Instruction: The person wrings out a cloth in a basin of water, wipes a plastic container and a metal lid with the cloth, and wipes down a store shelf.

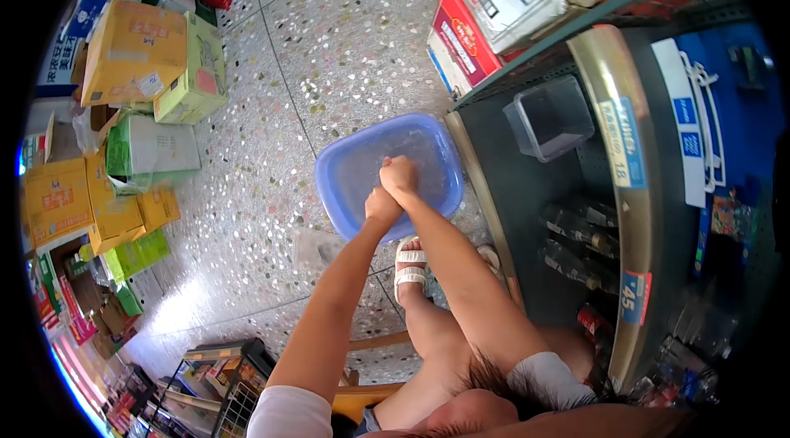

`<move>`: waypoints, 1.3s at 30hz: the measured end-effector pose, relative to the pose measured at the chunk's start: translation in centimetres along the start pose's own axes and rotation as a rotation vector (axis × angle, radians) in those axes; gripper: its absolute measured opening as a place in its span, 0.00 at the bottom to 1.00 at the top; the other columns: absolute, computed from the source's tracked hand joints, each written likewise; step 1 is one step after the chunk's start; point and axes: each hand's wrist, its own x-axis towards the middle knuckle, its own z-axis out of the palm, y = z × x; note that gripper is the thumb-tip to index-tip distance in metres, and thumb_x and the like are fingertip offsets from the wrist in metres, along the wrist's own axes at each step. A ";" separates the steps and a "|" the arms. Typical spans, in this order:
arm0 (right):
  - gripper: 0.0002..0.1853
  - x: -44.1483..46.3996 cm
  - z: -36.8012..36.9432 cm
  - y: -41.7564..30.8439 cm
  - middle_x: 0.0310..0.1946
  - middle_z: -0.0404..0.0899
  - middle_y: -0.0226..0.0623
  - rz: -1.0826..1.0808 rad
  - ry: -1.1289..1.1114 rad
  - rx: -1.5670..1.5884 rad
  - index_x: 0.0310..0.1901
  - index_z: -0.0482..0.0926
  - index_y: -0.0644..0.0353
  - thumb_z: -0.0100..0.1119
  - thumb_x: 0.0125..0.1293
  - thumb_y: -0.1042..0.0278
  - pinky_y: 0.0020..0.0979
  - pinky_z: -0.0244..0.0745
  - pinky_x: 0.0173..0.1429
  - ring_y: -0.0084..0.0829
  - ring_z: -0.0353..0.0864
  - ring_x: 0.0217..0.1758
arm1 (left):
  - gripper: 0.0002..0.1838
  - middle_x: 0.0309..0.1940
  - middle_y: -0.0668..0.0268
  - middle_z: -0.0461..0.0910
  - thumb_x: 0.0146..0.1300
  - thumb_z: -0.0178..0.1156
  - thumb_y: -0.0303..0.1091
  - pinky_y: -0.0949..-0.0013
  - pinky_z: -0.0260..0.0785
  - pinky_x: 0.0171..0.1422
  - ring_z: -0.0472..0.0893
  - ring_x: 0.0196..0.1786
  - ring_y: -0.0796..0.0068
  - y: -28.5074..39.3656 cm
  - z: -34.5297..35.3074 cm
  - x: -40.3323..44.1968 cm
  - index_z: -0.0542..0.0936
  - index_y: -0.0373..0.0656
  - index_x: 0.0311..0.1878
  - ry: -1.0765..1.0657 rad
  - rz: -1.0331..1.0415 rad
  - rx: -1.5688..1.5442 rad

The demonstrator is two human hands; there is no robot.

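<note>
Both the left hand point(382, 206) and right hand point(400, 175) are together over the blue basin point(326, 183); whether they grip anything, I cannot tell. Handwork seems under way, how much remains unclear.

Basin point(354, 168) set on floor point(271, 109), before feet point(410, 269); boxes point(136, 51) stacked left; shelf point(494, 166) placed right, container point(550, 118) and bottles point(572, 228) held on it.

Blue plastic basin point(327, 187), rounded-rectangular, upright on speckled floor point(263, 150); clear liquid point(354, 162) inside.
</note>
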 end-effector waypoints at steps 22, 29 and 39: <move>0.19 -31.8 -22.8 -0.1 0.48 0.82 0.49 -0.647 0.357 0.481 0.61 0.74 0.58 0.53 0.69 0.68 0.33 0.74 0.51 0.39 0.83 0.47 | 0.21 0.47 0.71 0.78 0.73 0.50 0.50 0.68 0.71 0.51 0.77 0.49 0.77 8.8 -15.0 -25.5 0.70 0.49 0.63 -0.601 0.421 -1.338; 0.13 -48.5 -26.8 6.8 0.50 0.79 0.45 -0.789 0.672 0.441 0.49 0.80 0.59 0.61 0.63 0.69 0.35 0.75 0.53 0.42 0.81 0.51 | 0.24 0.51 0.70 0.76 0.75 0.44 0.53 0.62 0.70 0.58 0.76 0.52 0.75 15.9 -13.0 -37.0 0.68 0.50 0.66 -0.573 0.527 -1.544; 0.25 -64.0 -30.6 22.0 0.50 0.79 0.36 -0.527 0.896 1.000 0.61 0.70 0.65 0.63 0.65 0.67 0.28 0.72 0.55 0.24 0.77 0.49 | 0.20 0.53 0.61 0.79 0.74 0.51 0.42 0.65 0.73 0.60 0.79 0.54 0.71 20.8 -1.1 -59.5 0.73 0.37 0.60 -1.073 0.648 -1.136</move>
